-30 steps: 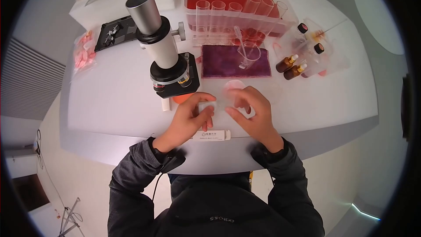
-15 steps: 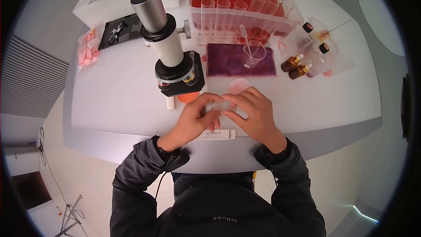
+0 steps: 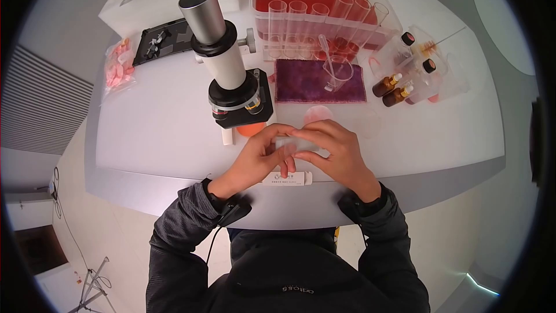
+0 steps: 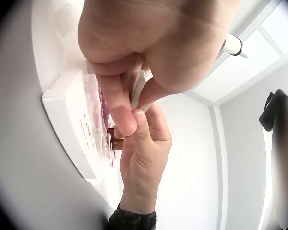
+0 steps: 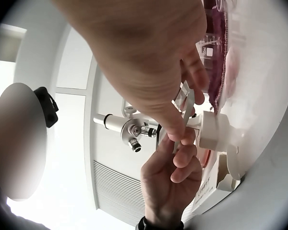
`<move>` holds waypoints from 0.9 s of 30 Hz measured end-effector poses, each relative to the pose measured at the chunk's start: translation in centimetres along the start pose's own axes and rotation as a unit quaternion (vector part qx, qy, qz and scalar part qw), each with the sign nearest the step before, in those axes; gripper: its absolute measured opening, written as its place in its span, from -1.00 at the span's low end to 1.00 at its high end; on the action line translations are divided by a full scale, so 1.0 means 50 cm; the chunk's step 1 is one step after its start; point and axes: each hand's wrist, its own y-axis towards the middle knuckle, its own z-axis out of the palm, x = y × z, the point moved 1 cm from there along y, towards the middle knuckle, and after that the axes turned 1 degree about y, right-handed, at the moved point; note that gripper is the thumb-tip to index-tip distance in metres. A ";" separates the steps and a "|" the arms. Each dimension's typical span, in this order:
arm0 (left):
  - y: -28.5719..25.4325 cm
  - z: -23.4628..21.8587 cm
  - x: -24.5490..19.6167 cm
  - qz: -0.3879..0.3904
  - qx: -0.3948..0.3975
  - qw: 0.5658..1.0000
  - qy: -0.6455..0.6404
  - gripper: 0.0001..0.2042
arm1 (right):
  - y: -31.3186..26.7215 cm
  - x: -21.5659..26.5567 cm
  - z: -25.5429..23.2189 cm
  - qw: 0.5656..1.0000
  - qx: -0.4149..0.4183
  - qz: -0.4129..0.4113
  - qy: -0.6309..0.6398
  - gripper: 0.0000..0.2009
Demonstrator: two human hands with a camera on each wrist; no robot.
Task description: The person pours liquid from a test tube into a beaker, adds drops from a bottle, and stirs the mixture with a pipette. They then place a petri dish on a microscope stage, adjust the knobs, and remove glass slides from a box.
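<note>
A small translucent white plastic piece point(image 3: 305, 144), flat and boxy, is held between both hands above the table's front part. My left hand point(image 3: 255, 155) grips its left end between thumb and fingers. From the other side my right hand point(image 3: 339, 153) pinches it, thumb below and fingers along the top. In the right wrist view the piece point(image 5: 188, 103) shows a thin pale edge between the fingers; much of it is hidden. Below the hands lies a white printed carton point(image 3: 288, 179), its right end flap open.
A microscope point(image 3: 231, 75) stands just beyond my left hand, an orange disc point(image 3: 252, 130) at its base. Farther back are a purple cloth point(image 3: 298, 84) with a small beaker point(image 3: 339, 71), racked test tubes point(image 3: 277, 20) and a red-filled tub point(image 3: 394, 26). Brown dropper bottles point(image 3: 395, 96) stand right.
My right hand has moved left from beside the left hand and now pinches the translucent piece too. The left hand keeps its grip. The head view has shifted slightly.
</note>
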 end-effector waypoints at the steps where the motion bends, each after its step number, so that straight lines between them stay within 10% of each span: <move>1: 0.000 0.002 -0.003 0.004 -0.001 1.000 0.003 -0.69 | -0.001 0.000 0.000 1.000 0.003 0.009 0.007 -0.60; 27: 0.002 0.002 -0.007 0.010 0.025 0.999 0.018 -0.62 | -0.005 -0.009 0.004 1.000 0.011 0.018 -0.018 -0.59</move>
